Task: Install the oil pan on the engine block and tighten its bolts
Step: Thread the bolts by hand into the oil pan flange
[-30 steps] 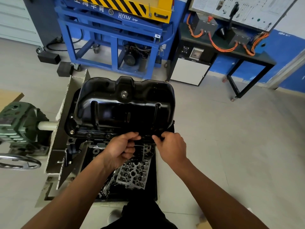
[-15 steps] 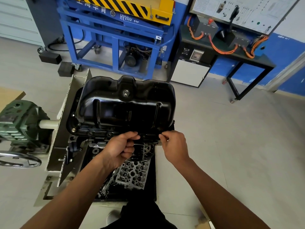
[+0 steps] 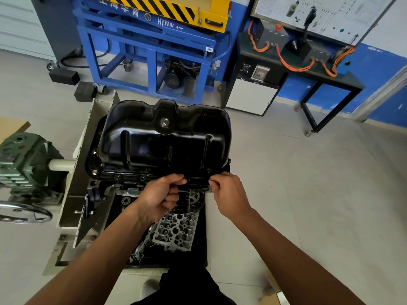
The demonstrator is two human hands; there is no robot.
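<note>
The black oil pan [image 3: 163, 137] lies upside down on the engine block [image 3: 130, 191], which is held in a stand. Its near flange faces me, with bolts [image 3: 116, 177] seated in the flange holes at the left. My left hand [image 3: 160, 197] is curled shut at the middle of the near flange, thumb on the flange edge. What its palm holds is hidden. My right hand [image 3: 229, 194] pinches a small bolt [image 3: 209, 181] at the flange's near right corner.
A cylinder head [image 3: 176, 230] lies in a dark tray on the floor below the block. The stand's green gearbox [image 3: 22, 159] and handwheel [image 3: 24, 213] are at the left. A blue machine frame [image 3: 154, 51] and a black bench [image 3: 308, 69] stand behind.
Both hands stay at the near flange. My right fingertips have shifted slightly along the right corner; the pan has not moved.
</note>
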